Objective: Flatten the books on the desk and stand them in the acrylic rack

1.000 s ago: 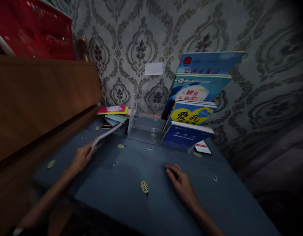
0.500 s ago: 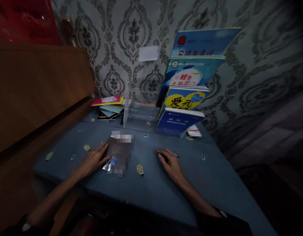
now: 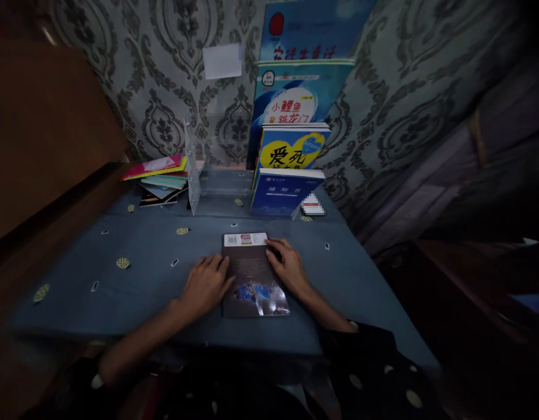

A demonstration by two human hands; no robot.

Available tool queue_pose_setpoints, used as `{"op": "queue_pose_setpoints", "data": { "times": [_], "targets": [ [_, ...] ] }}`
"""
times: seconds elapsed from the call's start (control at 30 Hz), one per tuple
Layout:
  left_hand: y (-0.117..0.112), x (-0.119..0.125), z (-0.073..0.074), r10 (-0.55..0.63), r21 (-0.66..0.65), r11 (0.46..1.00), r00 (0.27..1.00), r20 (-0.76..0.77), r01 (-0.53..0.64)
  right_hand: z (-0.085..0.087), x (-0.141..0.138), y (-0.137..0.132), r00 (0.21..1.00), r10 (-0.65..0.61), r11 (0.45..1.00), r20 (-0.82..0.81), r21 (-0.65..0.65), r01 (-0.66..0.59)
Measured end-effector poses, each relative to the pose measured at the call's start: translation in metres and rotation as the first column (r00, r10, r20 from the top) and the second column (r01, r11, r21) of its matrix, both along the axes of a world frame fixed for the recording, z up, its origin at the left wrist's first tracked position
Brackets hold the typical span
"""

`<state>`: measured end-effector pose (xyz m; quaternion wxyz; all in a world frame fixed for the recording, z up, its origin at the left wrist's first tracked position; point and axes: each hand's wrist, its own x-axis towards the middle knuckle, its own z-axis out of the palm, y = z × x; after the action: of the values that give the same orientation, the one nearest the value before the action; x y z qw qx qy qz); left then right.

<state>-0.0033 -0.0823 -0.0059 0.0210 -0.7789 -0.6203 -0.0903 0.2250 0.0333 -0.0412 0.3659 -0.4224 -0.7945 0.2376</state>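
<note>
A dark brown book (image 3: 247,265) lies flat on the blue tablecloth (image 3: 164,309), with a white barcode strip at its far end and a blue picture near its close end. Along its left edge rests my left hand (image 3: 206,286), open, with the thumb over the edge and the fingers loosely bent. On the opposite side, my right hand (image 3: 289,268) is open too, its fingertips touching the upper right edge. Neither hand visibly clamps the book.
Behind the book, a clear acrylic stand (image 3: 191,175) holds several upright books, a blue one (image 3: 287,192) in front. A pile of thin books (image 3: 162,181) lies left of it. A white item (image 3: 313,205) sits at the right. Patterned wallpaper (image 3: 160,128) rises behind.
The book has moved right and now lies between both hands, and my left hand has moved with it. My right hand now touches its right edge. The camera view has turned right.
</note>
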Motion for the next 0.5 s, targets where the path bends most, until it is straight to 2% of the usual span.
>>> {"op": "queue_pose_setpoints", "data": {
  "times": [0.1,0.23,0.37,0.5],
  "targets": [
    [0.020,0.001,0.000,0.021,-0.014,1.000,1.000,0.008,-0.020,-0.003,0.000,-0.002,1.000,-0.007,1.000,0.015,0.003,0.007],
    [0.040,0.003,-0.009,0.006,0.002,1.000,0.999,0.045,-0.006,-0.008,-0.003,-0.007,0.999,-0.033,0.999,0.037,0.022,0.032],
    [0.047,0.003,-0.019,-0.007,0.015,1.000,0.997,0.076,0.006,-0.011,-0.004,-0.009,0.998,-0.044,0.998,0.055,0.050,0.041],
    [0.050,0.002,-0.023,-0.010,0.009,1.000,0.995,0.100,0.009,-0.010,-0.004,-0.012,0.995,-0.053,0.997,0.089,0.064,0.047]
  ]
}}
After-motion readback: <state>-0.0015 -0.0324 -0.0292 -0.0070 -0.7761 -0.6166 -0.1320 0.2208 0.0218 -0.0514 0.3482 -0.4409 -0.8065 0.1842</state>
